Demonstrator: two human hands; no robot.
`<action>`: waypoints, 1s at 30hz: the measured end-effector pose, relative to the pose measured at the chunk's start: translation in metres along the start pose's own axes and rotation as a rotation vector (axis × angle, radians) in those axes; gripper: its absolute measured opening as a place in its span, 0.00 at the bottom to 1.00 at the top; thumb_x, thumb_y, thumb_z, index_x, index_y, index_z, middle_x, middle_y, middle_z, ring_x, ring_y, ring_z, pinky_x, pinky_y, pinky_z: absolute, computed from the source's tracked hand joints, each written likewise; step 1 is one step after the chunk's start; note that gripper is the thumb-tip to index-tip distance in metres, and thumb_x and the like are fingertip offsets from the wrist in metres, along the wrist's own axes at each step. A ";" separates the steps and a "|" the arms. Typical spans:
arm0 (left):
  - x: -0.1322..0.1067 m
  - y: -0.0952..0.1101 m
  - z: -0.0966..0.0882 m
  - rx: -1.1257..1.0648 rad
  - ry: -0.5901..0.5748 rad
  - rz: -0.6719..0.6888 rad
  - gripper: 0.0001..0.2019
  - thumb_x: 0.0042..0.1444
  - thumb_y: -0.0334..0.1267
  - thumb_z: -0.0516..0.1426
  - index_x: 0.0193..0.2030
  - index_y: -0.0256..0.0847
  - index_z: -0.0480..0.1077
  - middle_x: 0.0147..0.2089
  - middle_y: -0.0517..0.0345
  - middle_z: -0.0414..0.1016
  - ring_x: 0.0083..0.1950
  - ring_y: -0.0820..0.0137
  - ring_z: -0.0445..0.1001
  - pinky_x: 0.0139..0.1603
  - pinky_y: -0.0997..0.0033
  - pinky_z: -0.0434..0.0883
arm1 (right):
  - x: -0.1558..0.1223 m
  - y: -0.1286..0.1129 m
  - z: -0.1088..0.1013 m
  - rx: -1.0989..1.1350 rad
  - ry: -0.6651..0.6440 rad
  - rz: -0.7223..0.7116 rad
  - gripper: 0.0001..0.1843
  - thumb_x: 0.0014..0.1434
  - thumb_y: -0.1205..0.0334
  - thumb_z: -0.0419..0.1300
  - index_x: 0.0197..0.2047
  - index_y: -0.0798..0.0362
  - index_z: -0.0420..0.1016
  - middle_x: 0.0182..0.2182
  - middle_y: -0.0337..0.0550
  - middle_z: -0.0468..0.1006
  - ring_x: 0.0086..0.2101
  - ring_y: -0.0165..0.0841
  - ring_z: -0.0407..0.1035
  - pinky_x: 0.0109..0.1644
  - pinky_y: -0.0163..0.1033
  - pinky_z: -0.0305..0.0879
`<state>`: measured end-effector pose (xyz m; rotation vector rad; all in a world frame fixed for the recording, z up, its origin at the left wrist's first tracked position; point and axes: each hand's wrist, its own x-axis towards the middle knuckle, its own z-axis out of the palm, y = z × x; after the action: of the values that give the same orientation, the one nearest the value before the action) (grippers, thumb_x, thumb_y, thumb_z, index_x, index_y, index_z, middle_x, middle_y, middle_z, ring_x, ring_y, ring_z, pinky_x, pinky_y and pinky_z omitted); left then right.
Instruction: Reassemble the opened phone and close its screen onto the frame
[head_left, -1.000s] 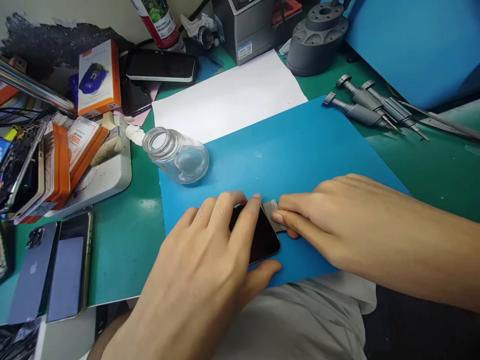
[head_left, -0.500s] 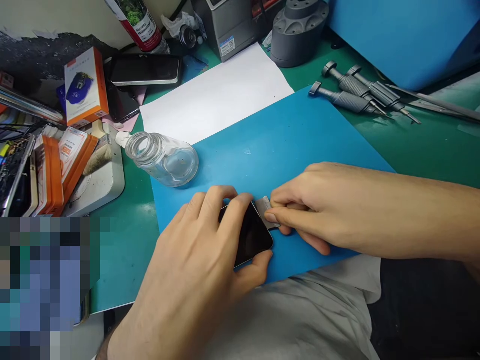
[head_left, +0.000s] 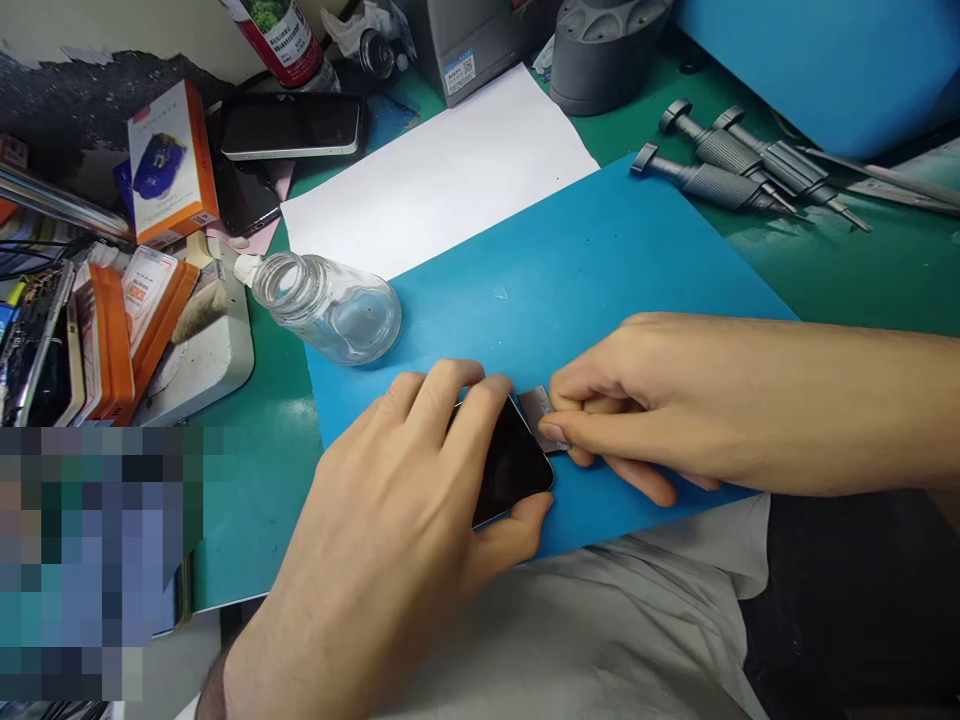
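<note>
A black phone (head_left: 514, 468) lies screen up on a blue mat (head_left: 570, 270) near the table's front edge. My left hand (head_left: 397, 540) covers most of it, fingers wrapped over its top and thumb against its near edge. My right hand (head_left: 637, 400) pinches a thin metal blade (head_left: 537, 408) between thumb and forefinger. The blade's edge touches the phone's upper right side.
A clear glass bottle (head_left: 330, 312) lies on its side at the mat's left corner. A white sheet (head_left: 442, 180) lies behind the mat. Grey screwdrivers (head_left: 739, 170) rest at the right. Phones, orange boxes (head_left: 172, 150) and a white tray (head_left: 214, 360) crowd the left.
The view has shifted a little. Both hands stay on the phone, and the blade has stayed at the phone's upper right side with only slight movement.
</note>
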<state>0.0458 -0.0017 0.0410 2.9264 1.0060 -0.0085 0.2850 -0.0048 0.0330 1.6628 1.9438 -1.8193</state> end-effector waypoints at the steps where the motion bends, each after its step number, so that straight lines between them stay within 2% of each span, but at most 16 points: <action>1: 0.000 0.000 0.000 0.000 0.000 0.004 0.22 0.64 0.45 0.66 0.62 0.43 0.70 0.60 0.52 0.78 0.54 0.52 0.80 0.41 0.52 0.77 | 0.000 -0.001 -0.001 -0.001 -0.014 0.016 0.26 0.69 0.43 0.59 0.25 0.48 0.78 0.20 0.39 0.78 0.18 0.31 0.66 0.23 0.40 0.56; 3: 0.001 -0.001 0.001 -0.003 0.004 0.014 0.22 0.64 0.46 0.66 0.62 0.43 0.70 0.60 0.52 0.77 0.54 0.52 0.80 0.41 0.52 0.77 | 0.000 -0.001 -0.003 0.007 -0.032 0.036 0.23 0.69 0.42 0.59 0.28 0.47 0.79 0.21 0.39 0.79 0.19 0.33 0.69 0.23 0.39 0.59; 6: 0.002 -0.001 0.001 -0.010 0.010 0.020 0.23 0.64 0.47 0.66 0.62 0.44 0.69 0.61 0.52 0.77 0.54 0.52 0.79 0.41 0.52 0.77 | 0.000 0.000 -0.004 0.043 -0.048 0.032 0.23 0.68 0.42 0.60 0.27 0.48 0.78 0.21 0.39 0.79 0.19 0.33 0.70 0.24 0.39 0.61; 14: 0.000 -0.002 0.002 -0.046 0.040 0.002 0.24 0.63 0.47 0.66 0.62 0.43 0.69 0.59 0.50 0.76 0.52 0.53 0.79 0.43 0.53 0.77 | 0.005 0.005 -0.006 0.132 -0.060 -0.036 0.21 0.69 0.49 0.61 0.26 0.48 0.78 0.19 0.38 0.78 0.16 0.30 0.65 0.23 0.39 0.61; 20: -0.001 0.001 0.003 -0.190 0.098 -0.063 0.26 0.62 0.45 0.66 0.64 0.42 0.67 0.60 0.49 0.73 0.55 0.58 0.79 0.49 0.58 0.79 | 0.003 0.009 -0.008 0.241 -0.065 -0.113 0.16 0.68 0.53 0.63 0.28 0.49 0.76 0.21 0.37 0.79 0.17 0.28 0.66 0.24 0.37 0.61; 23: -0.002 0.003 0.001 -0.216 0.128 -0.060 0.26 0.63 0.45 0.66 0.64 0.41 0.67 0.60 0.49 0.72 0.56 0.60 0.78 0.54 0.61 0.79 | 0.000 0.011 -0.010 0.250 -0.082 -0.109 0.17 0.69 0.52 0.64 0.29 0.49 0.76 0.22 0.37 0.79 0.19 0.28 0.66 0.25 0.36 0.62; 30: -0.003 0.006 -0.003 -0.259 0.160 -0.062 0.27 0.62 0.45 0.67 0.65 0.39 0.69 0.60 0.50 0.72 0.56 0.64 0.77 0.56 0.68 0.78 | 0.000 0.014 -0.014 0.313 -0.169 -0.157 0.19 0.72 0.49 0.62 0.32 0.51 0.74 0.22 0.37 0.78 0.19 0.26 0.64 0.25 0.33 0.61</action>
<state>0.0470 -0.0079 0.0445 2.6926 1.0303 0.3323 0.3023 0.0016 0.0279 1.3959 1.8425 -2.3416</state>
